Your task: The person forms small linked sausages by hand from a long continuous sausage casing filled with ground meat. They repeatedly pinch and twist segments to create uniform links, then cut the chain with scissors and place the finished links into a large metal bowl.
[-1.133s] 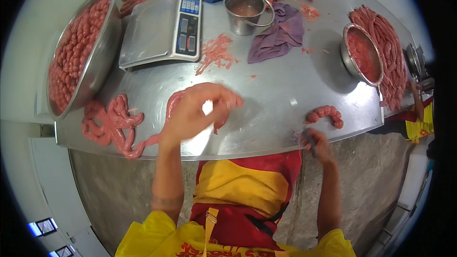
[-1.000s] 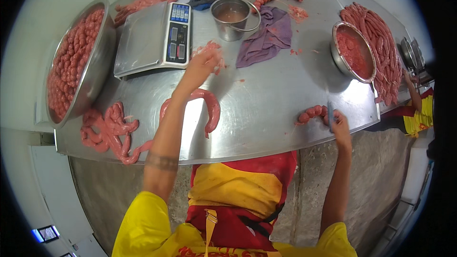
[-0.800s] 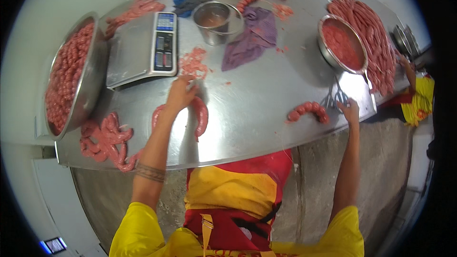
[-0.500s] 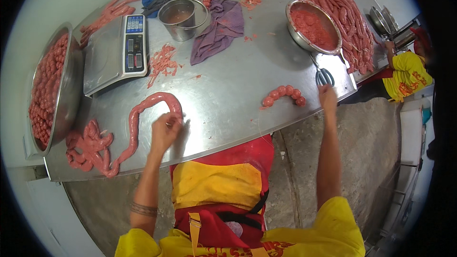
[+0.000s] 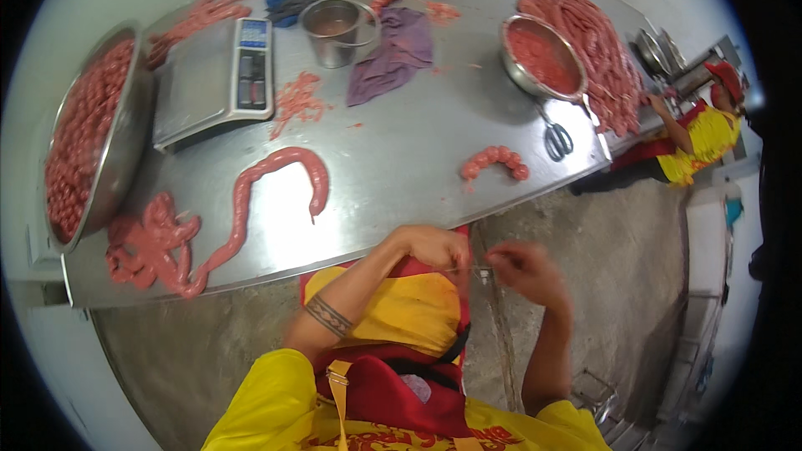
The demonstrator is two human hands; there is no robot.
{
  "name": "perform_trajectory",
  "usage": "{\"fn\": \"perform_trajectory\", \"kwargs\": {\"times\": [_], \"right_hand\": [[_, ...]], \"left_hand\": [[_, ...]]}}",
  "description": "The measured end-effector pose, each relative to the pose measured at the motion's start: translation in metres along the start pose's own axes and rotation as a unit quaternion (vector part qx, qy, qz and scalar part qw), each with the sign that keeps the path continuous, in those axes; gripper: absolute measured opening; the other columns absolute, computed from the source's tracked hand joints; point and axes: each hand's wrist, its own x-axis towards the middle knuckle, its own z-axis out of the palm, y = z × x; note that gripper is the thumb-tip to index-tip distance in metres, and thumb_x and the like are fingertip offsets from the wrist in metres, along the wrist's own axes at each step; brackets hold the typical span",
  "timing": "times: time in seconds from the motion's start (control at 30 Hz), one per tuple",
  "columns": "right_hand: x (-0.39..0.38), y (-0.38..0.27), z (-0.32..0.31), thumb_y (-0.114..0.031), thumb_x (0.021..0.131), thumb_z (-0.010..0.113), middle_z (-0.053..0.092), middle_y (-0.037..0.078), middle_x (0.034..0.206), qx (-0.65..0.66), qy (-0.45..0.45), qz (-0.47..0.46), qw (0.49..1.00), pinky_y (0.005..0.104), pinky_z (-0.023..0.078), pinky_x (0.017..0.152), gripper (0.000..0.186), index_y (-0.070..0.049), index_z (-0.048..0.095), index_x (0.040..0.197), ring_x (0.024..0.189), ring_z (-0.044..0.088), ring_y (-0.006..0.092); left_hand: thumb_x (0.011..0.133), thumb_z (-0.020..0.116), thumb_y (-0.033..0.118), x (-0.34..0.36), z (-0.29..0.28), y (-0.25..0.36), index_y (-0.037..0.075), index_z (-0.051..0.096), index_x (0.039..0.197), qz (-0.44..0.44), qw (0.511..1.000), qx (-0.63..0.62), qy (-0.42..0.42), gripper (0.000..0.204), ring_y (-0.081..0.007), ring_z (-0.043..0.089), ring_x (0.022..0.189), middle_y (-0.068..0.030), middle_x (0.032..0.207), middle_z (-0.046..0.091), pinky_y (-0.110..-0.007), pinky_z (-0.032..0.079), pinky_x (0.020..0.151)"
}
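Observation:
In front of the apron, just off the table's near edge, my left hand [image 5: 436,248] is closed with its knuckles up. My right hand [image 5: 533,274], smeared by motion, is pinched close beside it. A thin, faint string seems to stretch between them. A long raw sausage [image 5: 242,192] lies curved on the table at left, its far end loose and its other end joining a coiled heap [image 5: 150,246]. Beyond my hands rests a short string of round sausage links [image 5: 494,161]. Dark-handled scissors [image 5: 558,142] lie to their right.
A steel bowl of ground meat [image 5: 507,38] stands beside a pile of long sausages [image 5: 581,50]. Around the left side are a large basin of links [image 5: 125,108], a scale [image 5: 196,88], a steel pail [image 5: 334,54] and a purple cloth [image 5: 393,67]. A co-worker [image 5: 697,134] stands at far right.
My left hand has let go of the long sausage and moved right, toward me. My right hand has left the scissors and come in beside it, off the table.

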Motion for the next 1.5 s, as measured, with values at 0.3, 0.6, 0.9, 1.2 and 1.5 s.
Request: {"fn": "perform_trajectory", "kwargs": {"times": [0.3, 0.6, 0.9, 1.2, 1.5], "right_hand": [[0.099, 0.012, 0.165, -0.012, 0.106, 0.057, 0.072, 0.006, 0.103, 0.221, -0.082, -0.055, 0.97, 0.0279, 0.052, 0.085, 0.032, 0.002, 0.06, 0.134, 0.095, 0.065, 0.0133], [0.119, -0.01, 0.2, -0.009, 0.098, 0.056, 0.073, 0.015, 0.094, 0.175, -0.122, -0.038, 0.976, 0.034, 0.054, 0.081, 0.03, 0.005, 0.067, 0.123, 0.087, 0.068, 0.0206], [0.104, 0.039, 0.141, -0.011, 0.098, 0.059, 0.071, 0.003, 0.086, 0.16, -0.149, 0.028, 0.975, 0.027, 0.049, 0.071, 0.021, 0.0, 0.075, 0.107, 0.078, 0.061, 0.0097], [-0.007, 0.14, -0.027, -0.016, 0.095, 0.06, 0.054, -0.008, 0.067, 0.128, 0.237, 0.154, 0.951, 0.0255, 0.034, 0.052, 0.021, -0.007, 0.075, 0.083, 0.059, 0.046, 0.0037], [-0.073, 0.269, -0.133, -0.017, 0.094, 0.061, 0.054, -0.006, 0.065, 0.013, 0.318, 0.194, 0.928, 0.0258, 0.037, 0.055, 0.018, -0.007, 0.071, 0.082, 0.06, 0.048, 0.0059]], "left_hand": [[0.089, 0.081, 0.01, -0.121, 0.068, -0.051, -0.01, 0.066, 0.124, -0.072, 0.446, 0.033, 0.891, 0.043, -0.0195, 0.068, 0.082, -0.0165, 0.102, 0.071, -0.032, 0.054, 0.077], [0.081, 0.084, 0.011, -0.156, 0.038, -0.059, -0.009, 0.071, 0.102, -0.235, 0.389, 0.263, 0.851, 0.033, -0.023, 0.068, 0.065, -0.0154, 0.079, 0.071, -0.037, 0.055, 0.063], [0.086, 0.071, 0.0, -0.216, -0.013, -0.021, -0.008, 0.074, 0.089, -0.292, 0.694, -0.18, 0.633, 0.009, -0.008, 0.056, 0.054, -0.0044, 0.071, 0.066, -0.022, 0.046, 0.046], [0.09, 0.065, 0.004, -0.149, -0.032, -0.022, -0.003, 0.073, 0.09, -0.215, 0.782, -0.161, 0.562, 0.011, -0.0057, 0.055, 0.052, -0.0029, 0.068, 0.064, -0.019, 0.04, 0.043], [0.092, 0.061, 0.007, -0.082, -0.036, -0.035, 0.001, 0.074, 0.084, -0.213, 0.804, -0.063, 0.551, 0.017, -0.0062, 0.057, 0.052, -0.0028, 0.064, 0.065, -0.021, 0.04, 0.044]]}}
